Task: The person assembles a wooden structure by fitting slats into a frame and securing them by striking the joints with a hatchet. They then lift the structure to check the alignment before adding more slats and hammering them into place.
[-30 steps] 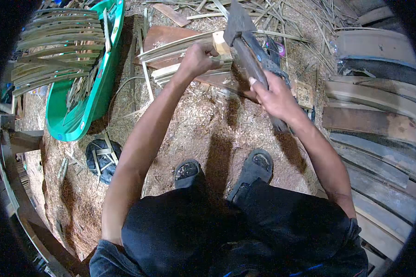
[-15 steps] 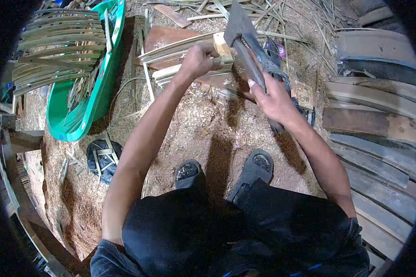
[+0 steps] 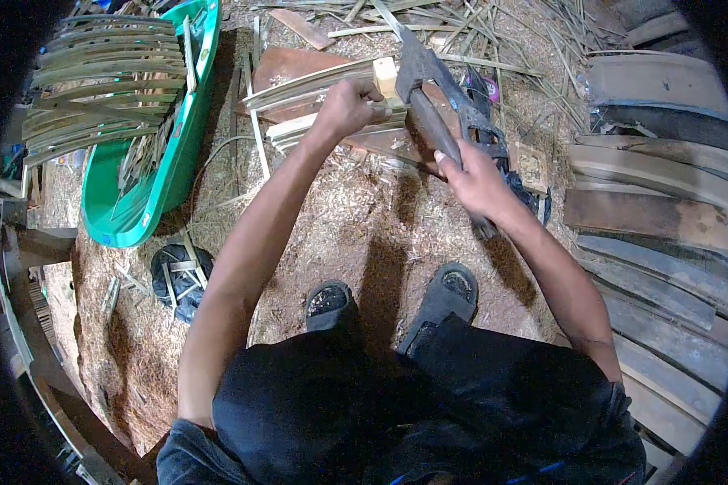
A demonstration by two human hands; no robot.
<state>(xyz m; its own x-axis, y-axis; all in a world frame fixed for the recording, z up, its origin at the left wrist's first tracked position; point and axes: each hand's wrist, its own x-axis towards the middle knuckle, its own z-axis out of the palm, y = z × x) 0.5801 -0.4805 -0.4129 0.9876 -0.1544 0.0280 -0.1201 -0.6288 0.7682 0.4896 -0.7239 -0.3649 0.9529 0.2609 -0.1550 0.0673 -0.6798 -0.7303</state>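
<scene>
My right hand (image 3: pixel 476 176) is wrapped round the dark wooden handle of a hatchet (image 3: pixel 431 113). Its grey metal head is up and to the left of that hand, above the work spot. My left hand (image 3: pixel 349 107) is closed, its fingers curled at a piece of wood (image 3: pixel 391 107) that shows just right of the fingertips; the grip itself is partly hidden. Beside the fingers stands a pale wooden block (image 3: pixel 385 77). Curved wooden strips (image 3: pixel 307 87) lie behind and below the left hand, over a reddish-brown board (image 3: pixel 287 65).
A green tub (image 3: pixel 170 174) with many slats on and in it stands at left. Stacked curved planks (image 3: pixel 651 214) line the right. Loose strips (image 3: pixel 534 40) litter the back. A black bag (image 3: pixel 182 283) lies on the shavings-covered ground, near sandalled feet (image 3: pixel 445 299).
The hatchet head has dropped slightly and turned, so its blade looks narrower. My right hand has barely shifted, and my left hand stays in place.
</scene>
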